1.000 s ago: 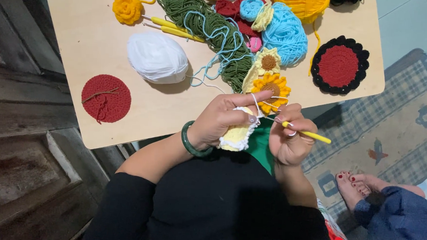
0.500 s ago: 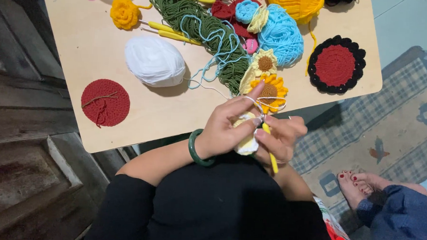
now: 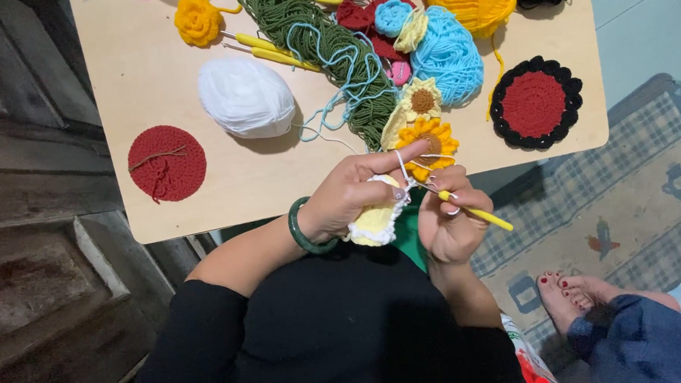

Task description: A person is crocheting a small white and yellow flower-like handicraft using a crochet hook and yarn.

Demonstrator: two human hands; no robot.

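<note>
My fingers (image 3: 415, 151) on the left hand (image 3: 348, 196) are curled round the pale yellow crochet piece (image 3: 376, 220) with its white edging, the forefinger stretched out and a strand of white yarn (image 3: 403, 167) looped over it. The right hand (image 3: 448, 219) is clenched on the yellow crochet hook (image 3: 476, 213), its tip at the top edge of the piece. Half a second ago the hook pointed steeply down and the hands were pressed together; now the handle lies nearly level, pointing right, and the hands have drawn slightly apart. I judge one stitch pulled through and the hook reset for another.

From the head view, the work sits just off the near edge of the wooden table (image 3: 131, 83), over my lap. The orange sunflower (image 3: 431, 138) lies touching that edge right behind the forefinger, with the green yarn tangle (image 3: 324, 45) and white yarn ball (image 3: 245, 97) further left. The tabletop is crowded; free room lies to the right, over the checked rug (image 3: 586, 187). Another person's bare feet (image 3: 573, 290) rest near right, well apart.
</note>
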